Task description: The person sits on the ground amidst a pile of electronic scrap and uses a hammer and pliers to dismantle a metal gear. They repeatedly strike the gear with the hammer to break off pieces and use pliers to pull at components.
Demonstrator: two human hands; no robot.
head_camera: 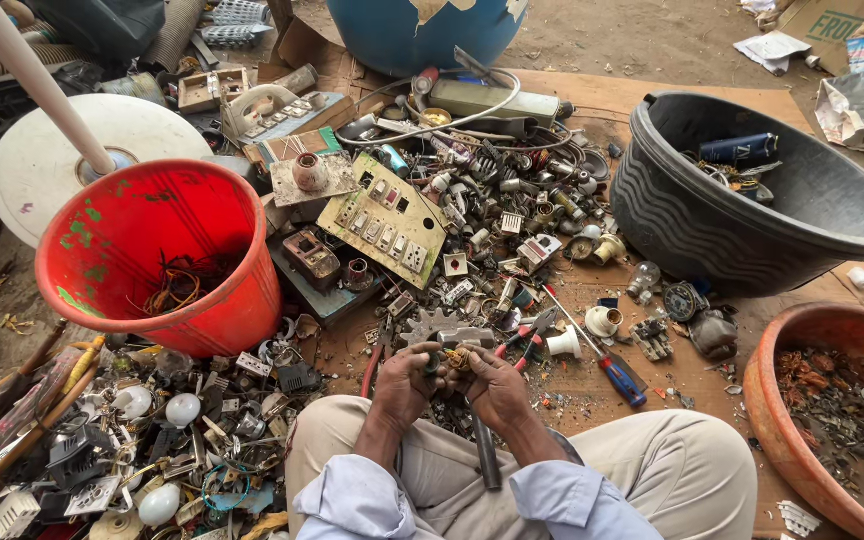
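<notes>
1. Above the lap, at six o'clock, the left hand [404,378] and right hand [493,385] both clasp a small brass-coloured fitting [458,358], perhaps a switch part.
2. Dismantling seems underway; prying needs the screwdriver [602,358] at three o'clock.

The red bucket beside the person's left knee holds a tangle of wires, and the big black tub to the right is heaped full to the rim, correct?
Not quite. The head view shows the black tub mostly empty, with only a few items such as a blue can at its bottom. The red bucket does hold a tangle of wires.
</notes>
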